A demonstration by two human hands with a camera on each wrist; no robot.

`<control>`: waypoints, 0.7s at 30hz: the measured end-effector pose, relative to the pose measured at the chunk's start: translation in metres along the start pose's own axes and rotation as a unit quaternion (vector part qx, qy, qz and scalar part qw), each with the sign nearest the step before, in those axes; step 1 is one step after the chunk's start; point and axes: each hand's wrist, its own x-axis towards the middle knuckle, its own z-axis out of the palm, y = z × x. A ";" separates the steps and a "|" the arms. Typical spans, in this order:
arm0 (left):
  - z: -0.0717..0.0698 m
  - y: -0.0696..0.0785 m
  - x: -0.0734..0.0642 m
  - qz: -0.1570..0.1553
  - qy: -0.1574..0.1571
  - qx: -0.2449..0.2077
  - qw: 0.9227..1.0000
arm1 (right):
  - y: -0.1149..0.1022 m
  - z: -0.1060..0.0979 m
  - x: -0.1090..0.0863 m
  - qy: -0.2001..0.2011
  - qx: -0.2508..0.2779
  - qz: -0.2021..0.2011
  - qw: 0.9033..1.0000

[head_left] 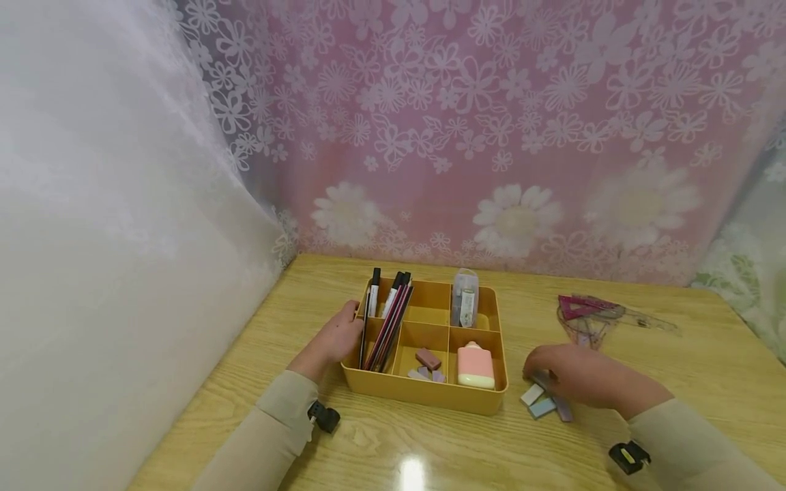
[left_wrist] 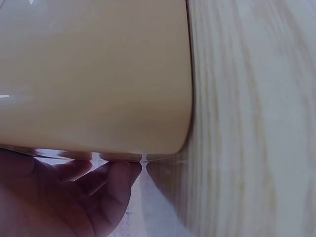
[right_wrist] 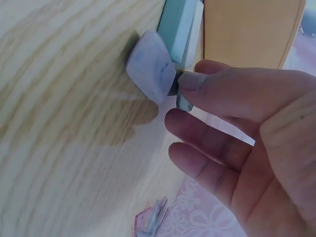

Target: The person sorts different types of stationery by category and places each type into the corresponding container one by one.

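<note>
A yellow desk organizer (head_left: 424,395) with several compartments stands on the table. My left hand (head_left: 340,334) holds its left side at the rim; in the left wrist view the fingers (left_wrist: 118,182) touch the outer wall. To the right of the organizer, my right hand (head_left: 574,375) pinches a small dark eraser (right_wrist: 175,83) between thumb and forefinger, partly hidden by them. Beside it on the table lie a white eraser (head_left: 531,394), a blue eraser (head_left: 543,408) and a pale purple eraser (head_left: 563,409).
In the organizer are markers (head_left: 374,293), pencils (head_left: 389,327), a clear case (head_left: 464,300), a pink-and-cream bottle (head_left: 475,365) and several erasers (head_left: 428,359). Pink and clear rulers (head_left: 589,310) lie at the back right. A flowered curtain (head_left: 430,204) hangs behind the table.
</note>
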 end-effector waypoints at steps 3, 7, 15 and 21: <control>0.001 -0.001 0.000 0.000 0.003 0.007 1.000 | 0.001 0.001 0.000 0.009 0.001 -0.016 1.000; 0.001 -0.002 -0.002 0.001 0.009 0.014 1.000 | 0.000 0.001 0.002 0.005 0.008 -0.017 1.000; -0.002 -0.004 -0.003 0.003 0.010 0.014 1.000 | 0.003 0.009 0.008 0.009 0.013 -0.005 1.000; -0.001 -0.001 -0.001 0.006 0.006 0.013 1.000 | 0.005 0.013 0.005 0.045 -0.016 0.031 0.998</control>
